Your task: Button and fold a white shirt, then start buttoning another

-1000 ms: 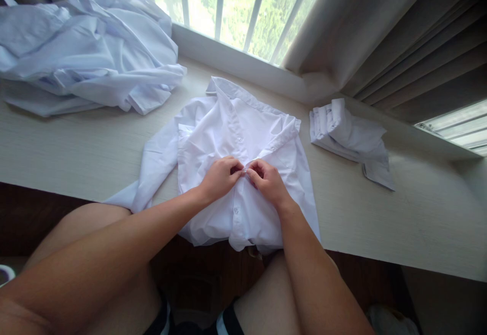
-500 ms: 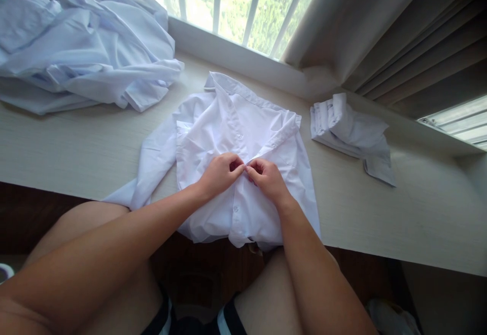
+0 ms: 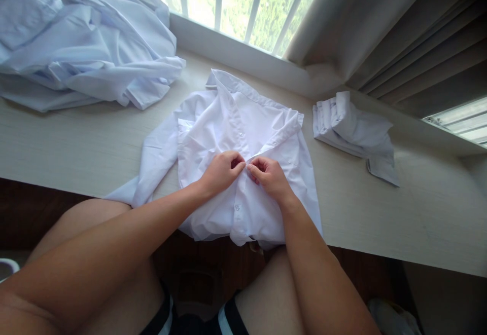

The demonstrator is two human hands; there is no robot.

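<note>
both hands meet at the middle of a white shirt [image 3: 243,137] that lies front-up on the pale window ledge [image 3: 76,147], its collar toward the window and its hem hanging over the near edge. in the head view, the left hand [image 3: 220,172] is curled with its fingertips pinched on the button strip, and the right hand [image 3: 268,175] is curled the same way, pinching the cloth just opposite; the two sets of fingertips touch. this looks like the buttoning step, at a button about halfway down the front. one button [image 3: 241,134] above looks fastened, and another [image 3: 237,207] sits below the hands. the next move would call for easing the small button through its hole with a fine pinch, then sliding both hands down to the one below.

a heap of pale blue clothes [image 3: 83,41] lies at the far left, and a folded white garment [image 3: 350,129] sits to the right near the curtain [image 3: 380,26].

compared with the earlier pictures, the hands stay clamped at the same spot on the strip; only the camera has shifted slightly.
</note>
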